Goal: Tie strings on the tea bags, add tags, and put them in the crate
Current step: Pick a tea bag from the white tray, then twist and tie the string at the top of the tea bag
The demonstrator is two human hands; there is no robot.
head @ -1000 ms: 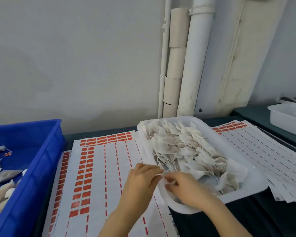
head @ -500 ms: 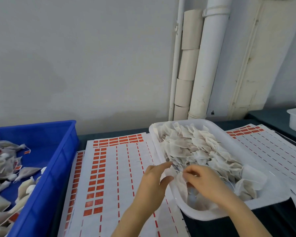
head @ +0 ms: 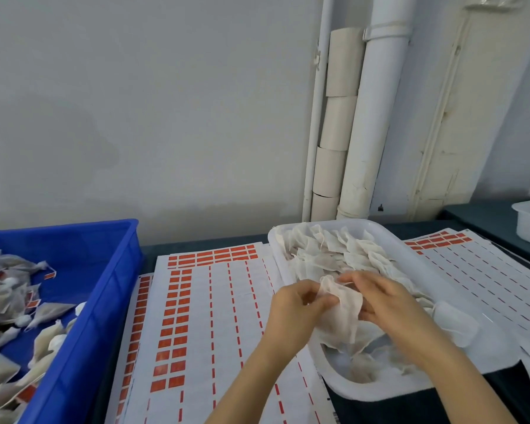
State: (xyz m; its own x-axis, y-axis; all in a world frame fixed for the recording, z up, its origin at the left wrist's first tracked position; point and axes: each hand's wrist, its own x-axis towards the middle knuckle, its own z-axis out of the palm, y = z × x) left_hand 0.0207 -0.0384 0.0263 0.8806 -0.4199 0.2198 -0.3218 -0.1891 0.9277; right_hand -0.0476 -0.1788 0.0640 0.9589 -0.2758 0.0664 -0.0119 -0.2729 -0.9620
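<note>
**A loose pinch, a thin string, and a long way to the crate**

The blue crate (head: pixel 83 332) fills the lower left of the frame, with finished tea bags (head: pixel 10 301) heaped inside it. It stands well apart from the hands, so a bag tossed carelessly could land on the tag sheets (head: pixel 202 316) spread across the lower middle.

The white tray (head: pixel 380 390) sits at centre right. Its near end juts toward the bottom edge, and a heavy lean from the right forearm could tip it. The pile of untied bags (head: pixel 334 249) in it lies just beyond the hands, so a trailing thread could snag a neighbour and drag it out.

The left hand (head: pixel 291 313) pinches the upper corner of one tea bag (head: pixel 344 304) between thumb and forefinger. The right hand (head: pixel 389 304) curls its fingers round the bag's right side. The bag hangs above the tray's near half.

The mesh looks limp and slippery. A hard tug could tear it or spill the tea, and a slack knot would likely slip. The string is too fine to make out here.
</note>
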